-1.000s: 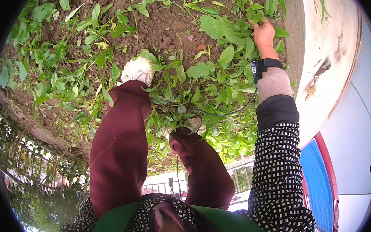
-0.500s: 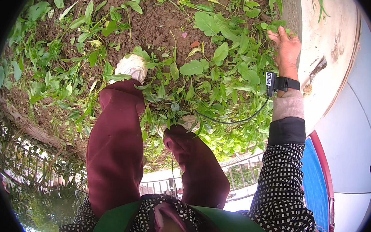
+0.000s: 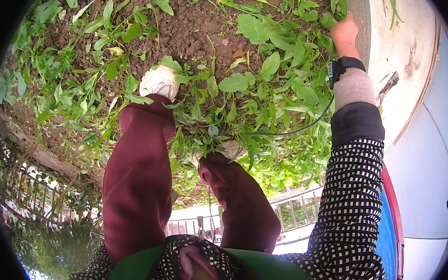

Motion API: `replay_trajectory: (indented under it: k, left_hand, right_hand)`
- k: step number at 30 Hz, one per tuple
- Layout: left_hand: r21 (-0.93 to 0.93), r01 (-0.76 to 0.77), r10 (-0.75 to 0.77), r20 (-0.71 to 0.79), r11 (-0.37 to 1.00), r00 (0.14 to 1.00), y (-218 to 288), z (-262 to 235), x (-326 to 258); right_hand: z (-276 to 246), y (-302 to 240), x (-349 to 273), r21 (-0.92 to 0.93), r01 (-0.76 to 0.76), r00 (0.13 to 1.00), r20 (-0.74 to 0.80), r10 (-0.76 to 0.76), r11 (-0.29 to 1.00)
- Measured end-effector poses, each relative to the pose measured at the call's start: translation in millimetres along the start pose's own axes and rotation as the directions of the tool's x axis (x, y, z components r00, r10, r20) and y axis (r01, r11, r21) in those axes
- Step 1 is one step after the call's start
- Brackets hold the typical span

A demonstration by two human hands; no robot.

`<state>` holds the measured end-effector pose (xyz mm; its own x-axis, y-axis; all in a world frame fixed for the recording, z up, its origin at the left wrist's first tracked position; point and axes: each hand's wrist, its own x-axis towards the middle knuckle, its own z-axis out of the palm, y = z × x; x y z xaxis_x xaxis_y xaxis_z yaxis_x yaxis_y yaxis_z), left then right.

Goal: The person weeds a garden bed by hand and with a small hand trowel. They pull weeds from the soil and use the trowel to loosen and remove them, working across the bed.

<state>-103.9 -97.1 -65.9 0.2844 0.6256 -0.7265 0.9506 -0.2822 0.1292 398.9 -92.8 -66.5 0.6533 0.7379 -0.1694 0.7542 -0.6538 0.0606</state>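
**Weeding a garden bed: a bare patch opened, most of the green still standing**

The bed fills the upper half of the view, and I'd judge the work well short of half done; brown soil shows bare from about eleven to twelve o'clock, while a thick belt of leafy weeds runs from the centre out toward three o'clock, with thinner growth scattered at nine and ten; all of that looks yet to be pulled.

A pale concrete edge curves down the one-to-three o'clock side; a fallen branch lies at eight o'clock.

The person stands in the bed in dark red trousers; the left shoe, pale and dusty, sits near the centre, and the other foot is half buried in foliage just below it.

The right hand is stretched out at one o'clock, right at the border between bed and concrete, its fingers sunk into a clump of weeds; whether they have closed on the stems I cannot tell, the leaves hide them. A black wrist device with a thin cable sits on that arm. The left hand is nowhere in sight.

The weeds themselves are fresh, broad-leaved and upright, rooted in crumbly, dry-looking soil.
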Motion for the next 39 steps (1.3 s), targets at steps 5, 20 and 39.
replay_trajectory:
  k: [5,20,39]
  left_hand:
    - [0.103,-0.043,0.047,-0.039,0.994,0.998,6.7,-4.8,-2.2]
    - [-0.002,-0.224,0.222,-0.112,0.975,0.968,-7.8,8.0,2.8]
    - [-0.122,-0.258,0.227,-0.222,0.958,0.948,-34.6,46.6,18.8]
  right_hand:
    - [5.6,14.8,8.6,0.269,0.095,0.995,-0.017,-0.093,0.958]
    - [-96.0,3.4,-105.2,0.812,-0.338,0.941,0.283,0.186,0.476]
    - [-30.1,-32.3,-66.5,0.027,0.644,0.745,0.208,-0.634,0.765]
